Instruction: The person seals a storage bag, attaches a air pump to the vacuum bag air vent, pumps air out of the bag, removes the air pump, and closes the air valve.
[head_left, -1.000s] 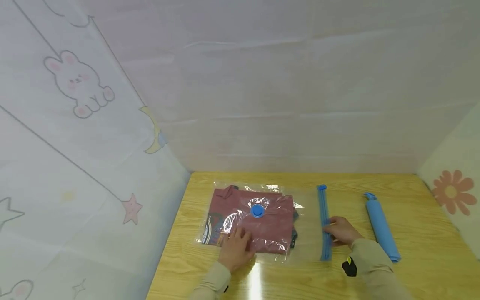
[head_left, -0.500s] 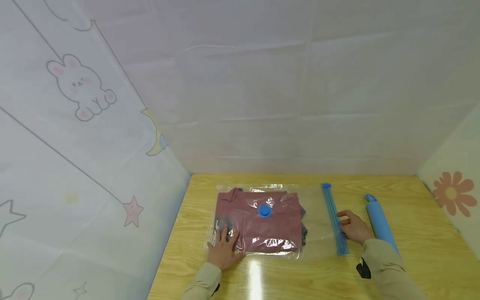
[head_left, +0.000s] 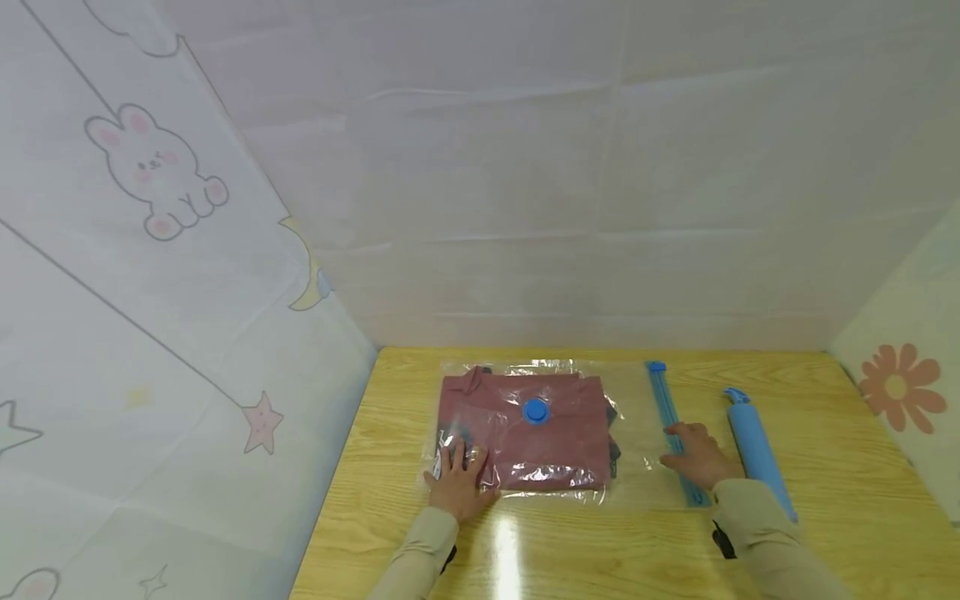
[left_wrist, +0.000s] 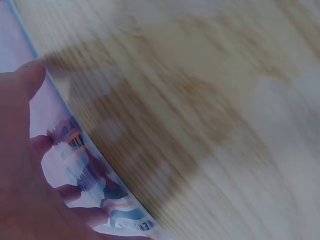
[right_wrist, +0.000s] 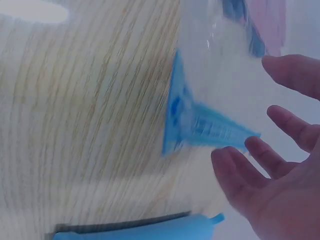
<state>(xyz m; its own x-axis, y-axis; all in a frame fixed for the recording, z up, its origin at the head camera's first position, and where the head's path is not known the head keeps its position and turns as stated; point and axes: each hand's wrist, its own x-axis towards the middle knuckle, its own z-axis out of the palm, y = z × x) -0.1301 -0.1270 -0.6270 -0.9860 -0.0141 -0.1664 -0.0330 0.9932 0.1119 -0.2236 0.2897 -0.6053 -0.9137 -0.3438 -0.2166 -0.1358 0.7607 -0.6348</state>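
A clear vacuum storage bag [head_left: 636, 429] lies flat on the table, holding a folded dark-pink shirt [head_left: 555, 454] with a printed patch. On the bag's upper face sits a round blue valve [head_left: 536, 411]. My left hand [head_left: 458, 490] rests with spread fingers on the bag's lower left corner, over the print; the left wrist view shows its fingertips along the bag's edge. At the bag's right end runs a blue zip strip [head_left: 662, 396], slanting. Over that strip is my right hand [head_left: 699, 456], fingers spread and loosely bent, not gripping it in the right wrist view.
A blue hand pump [head_left: 761, 454] lies to the right of the bag, partly beneath the right forearm in the head view. The wooden table [head_left: 585, 550] meets a pale wall [head_left: 480, 208] at the back, with printed side walls left and right.
The bag has shifted right and its zip strip has turned to a slant. My right hand has loosened its pinch on the strip. My left hand has spread out toward the bag's left corner.
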